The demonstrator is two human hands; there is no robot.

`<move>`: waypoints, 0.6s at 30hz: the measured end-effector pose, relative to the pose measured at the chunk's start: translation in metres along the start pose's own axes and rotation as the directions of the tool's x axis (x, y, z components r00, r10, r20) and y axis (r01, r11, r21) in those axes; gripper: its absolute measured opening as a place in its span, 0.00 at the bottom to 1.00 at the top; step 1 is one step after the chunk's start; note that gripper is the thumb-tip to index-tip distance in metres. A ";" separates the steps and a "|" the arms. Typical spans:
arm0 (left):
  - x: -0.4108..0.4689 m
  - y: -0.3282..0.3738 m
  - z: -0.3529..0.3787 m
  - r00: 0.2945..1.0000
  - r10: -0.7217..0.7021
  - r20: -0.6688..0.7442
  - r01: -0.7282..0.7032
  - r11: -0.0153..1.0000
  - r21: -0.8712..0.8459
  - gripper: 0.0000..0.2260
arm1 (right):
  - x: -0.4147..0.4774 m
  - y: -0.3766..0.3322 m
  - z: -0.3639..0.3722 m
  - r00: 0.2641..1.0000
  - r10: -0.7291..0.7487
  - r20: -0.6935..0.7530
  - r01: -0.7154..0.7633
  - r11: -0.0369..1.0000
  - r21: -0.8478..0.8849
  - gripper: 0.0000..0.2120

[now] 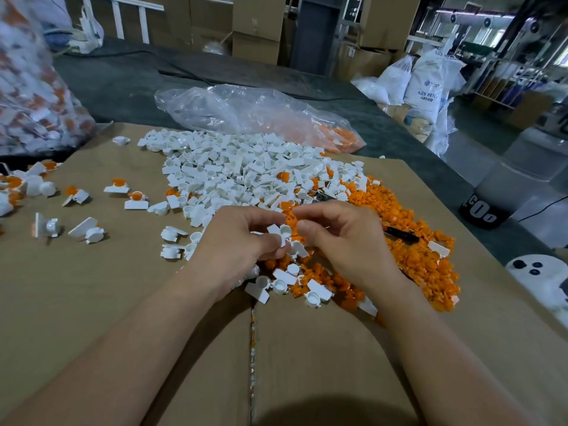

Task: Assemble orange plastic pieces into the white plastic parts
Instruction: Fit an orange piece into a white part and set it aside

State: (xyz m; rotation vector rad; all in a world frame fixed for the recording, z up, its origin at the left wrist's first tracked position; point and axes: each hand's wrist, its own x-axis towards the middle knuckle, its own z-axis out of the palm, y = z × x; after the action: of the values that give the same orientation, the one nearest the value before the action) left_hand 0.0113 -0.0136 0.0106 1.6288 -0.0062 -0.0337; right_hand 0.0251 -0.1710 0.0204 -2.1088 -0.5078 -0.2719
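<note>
My left hand [239, 238] pinches a white plastic part [281, 233], a small round cup with a flat tab, just above the piles. My right hand [341, 235] is curled close beside it, fingertips drawn together near the cup; whatever they hold is hidden. A large heap of white parts [246, 170] lies behind my hands. An orange heap [408, 241] spreads to the right and under my right hand. Several assembled white-and-orange pieces [135, 198] lie scattered at the left.
All of it rests on a flattened cardboard sheet [92, 287]. A clear plastic bag [246, 112] with orange pieces lies behind the white heap. A full bag of finished pieces [30, 87] stands far left. A black pen-like tool [399, 234] lies on the orange heap.
</note>
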 end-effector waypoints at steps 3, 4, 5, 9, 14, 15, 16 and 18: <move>0.000 0.000 0.000 1.000 0.011 -0.003 -0.011 1.000 -0.001 0.14 | 0.000 0.000 0.005 0.999 -0.044 0.003 0.044 0.999 -0.009 0.10; 0.000 0.000 0.000 1.000 0.011 -0.001 -0.011 1.000 -0.004 0.14 | 0.000 -0.001 0.006 0.999 -0.046 -0.006 0.047 0.999 0.013 0.11; 0.000 0.000 0.000 1.000 0.010 0.001 -0.010 1.000 -0.006 0.14 | 0.000 -0.001 0.007 0.999 -0.045 -0.018 0.045 0.999 0.030 0.13; 0.000 0.003 -0.001 1.000 0.013 0.016 -0.012 0.997 -0.081 0.13 | 0.000 0.000 0.008 0.998 -0.041 -0.051 0.041 0.999 -0.012 0.08; -0.001 0.005 -0.001 0.999 0.025 0.033 -0.019 0.983 -0.184 0.14 | 0.000 -0.001 0.006 0.998 -0.007 -0.067 0.011 0.999 0.051 0.08; -0.001 0.005 -0.002 0.999 0.016 0.039 -0.008 0.978 -0.211 0.14 | 0.000 -0.001 0.006 0.998 -0.004 -0.067 0.008 0.998 0.066 0.09; -0.001 0.006 -0.002 0.999 0.008 0.047 0.003 0.973 -0.232 0.14 | 0.000 -0.002 0.005 0.998 0.000 -0.066 0.005 0.997 0.078 0.11; -0.001 0.006 -0.003 0.998 0.006 0.060 0.010 0.968 -0.250 0.13 | 0.000 -0.002 0.005 0.998 0.015 -0.066 -0.008 0.994 0.105 0.12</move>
State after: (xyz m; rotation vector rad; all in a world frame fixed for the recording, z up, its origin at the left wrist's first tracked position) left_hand 0.0104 -0.0112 0.0168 1.3744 -0.0448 -0.0818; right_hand 0.0237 -0.1658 0.0191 -1.9937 -0.4603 -0.3015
